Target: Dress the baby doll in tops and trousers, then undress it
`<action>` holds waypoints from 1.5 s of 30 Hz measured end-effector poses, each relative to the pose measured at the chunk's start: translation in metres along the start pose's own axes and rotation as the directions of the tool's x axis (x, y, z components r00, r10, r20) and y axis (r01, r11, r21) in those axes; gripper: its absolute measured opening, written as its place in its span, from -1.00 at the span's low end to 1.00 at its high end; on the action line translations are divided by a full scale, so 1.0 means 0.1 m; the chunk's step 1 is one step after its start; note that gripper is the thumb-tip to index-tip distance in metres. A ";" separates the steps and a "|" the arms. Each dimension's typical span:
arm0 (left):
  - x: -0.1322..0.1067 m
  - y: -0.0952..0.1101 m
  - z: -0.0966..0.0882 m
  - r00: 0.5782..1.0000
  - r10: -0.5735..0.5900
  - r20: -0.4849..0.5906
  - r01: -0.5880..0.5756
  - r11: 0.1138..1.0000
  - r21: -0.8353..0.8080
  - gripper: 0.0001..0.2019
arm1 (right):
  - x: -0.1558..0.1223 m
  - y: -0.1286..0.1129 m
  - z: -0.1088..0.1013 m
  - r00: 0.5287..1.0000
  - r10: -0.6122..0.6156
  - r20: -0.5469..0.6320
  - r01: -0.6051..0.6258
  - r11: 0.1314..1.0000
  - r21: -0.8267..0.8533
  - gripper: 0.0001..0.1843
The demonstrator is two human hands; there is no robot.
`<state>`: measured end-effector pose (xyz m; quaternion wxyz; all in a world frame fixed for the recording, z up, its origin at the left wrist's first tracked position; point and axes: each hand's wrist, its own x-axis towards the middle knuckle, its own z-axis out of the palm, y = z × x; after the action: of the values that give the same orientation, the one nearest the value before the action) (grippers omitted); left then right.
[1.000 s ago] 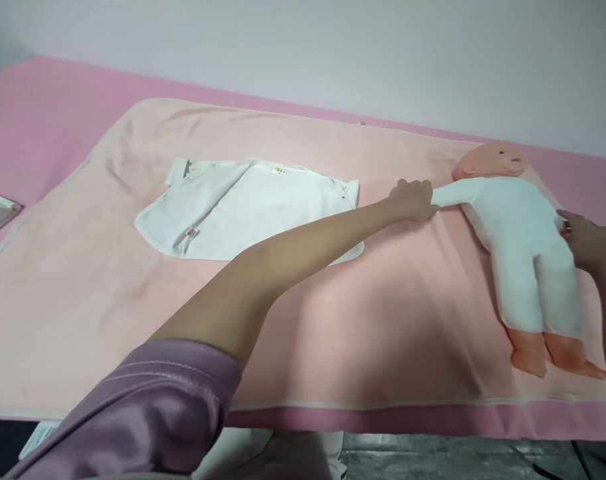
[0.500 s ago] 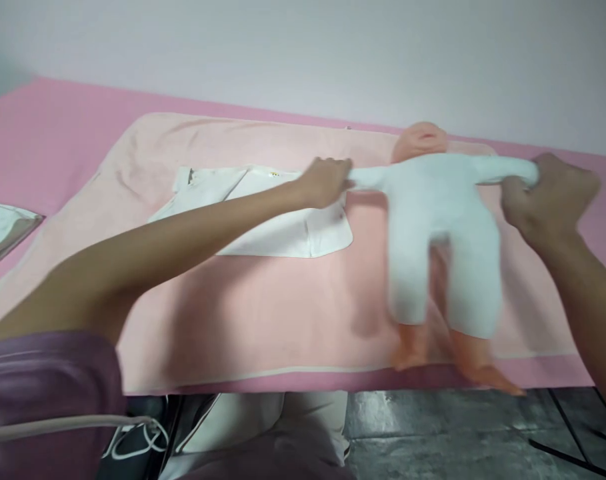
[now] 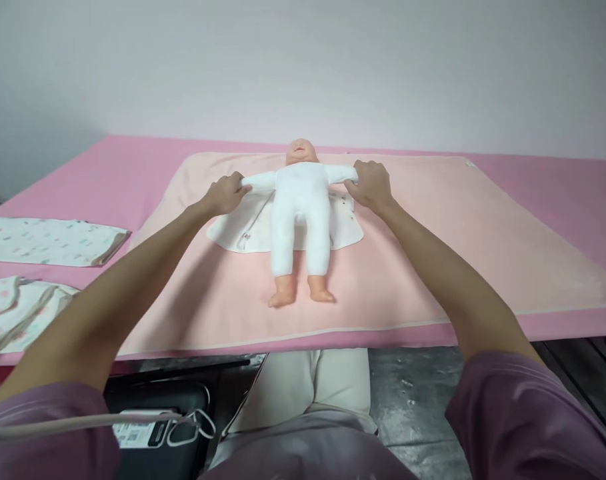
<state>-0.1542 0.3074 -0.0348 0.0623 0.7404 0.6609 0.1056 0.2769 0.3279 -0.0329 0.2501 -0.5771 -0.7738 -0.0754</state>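
Note:
A baby doll with a white cloth body and bare feet lies face up, its arms stretched out to both sides. My left hand is closed round the end of the arm on the left. The end of the other arm is inside my closed right hand. Beneath the doll a white baby garment is spread out, partly hidden by the doll's body and legs. Both lie over a pink blanket.
Folded printed baby clothes and a second printed garment lie on the pink table cover at the left. Below the table's front edge is a black case with a white cable. A pale wall stands behind.
The doll has moved left from the blanket's right part onto the white garment. Both hands still grip its arms. My view has shifted, showing more of the printed clothes.

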 end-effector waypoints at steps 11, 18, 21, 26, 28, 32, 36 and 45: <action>-0.37 0.05 0.40 0.936 0.119 -0.331 -0.158 0.983 -0.095 -0.50 | -0.45 -0.38 0.08 0.974 0.178 0.142 -0.169 0.983 -0.073 -0.26; -0.58 0.53 0.37 0.931 0.290 -0.223 -0.314 0.946 -0.079 -0.77 | 0.37 -1.67 0.24 0.872 -0.407 0.273 0.340 0.903 0.263 -0.45; -0.67 0.47 0.34 0.953 0.247 -0.177 -0.264 0.961 -0.082 -0.82 | 0.65 -1.93 0.49 0.771 -0.421 0.478 0.359 0.907 0.221 -0.36; -0.73 0.22 0.33 0.977 0.164 -0.139 -0.176 0.981 -0.082 -0.74 | 0.81 -1.93 0.73 0.763 -0.392 0.514 0.359 0.918 0.169 -0.40; -0.66 0.20 0.36 0.984 0.130 -0.121 -0.141 0.986 -0.086 -0.68 | 0.81 -1.87 0.74 0.774 -0.400 0.491 0.363 0.915 0.174 -0.40; -0.41 0.25 0.42 0.996 0.015 -0.089 -0.023 0.996 -0.081 -0.60 | 0.75 -1.66 0.69 0.840 -0.410 0.355 0.318 0.902 0.292 -0.49; -0.21 0.31 0.49 0.998 -0.011 -0.055 0.009 0.999 -0.037 -0.68 | 0.71 -1.41 0.63 0.898 -0.384 0.215 0.268 0.864 0.426 -0.65; -0.02 0.01 0.47 0.995 -0.097 -0.029 0.086 0.958 -0.273 -0.75 | 0.66 -1.42 0.56 0.863 -0.432 0.263 0.228 0.796 0.561 -0.80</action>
<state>-0.1424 0.3080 -0.0806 0.1538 0.6911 0.6750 0.2077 0.1141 0.3614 -0.0259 0.2228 -0.3459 -0.8887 0.2021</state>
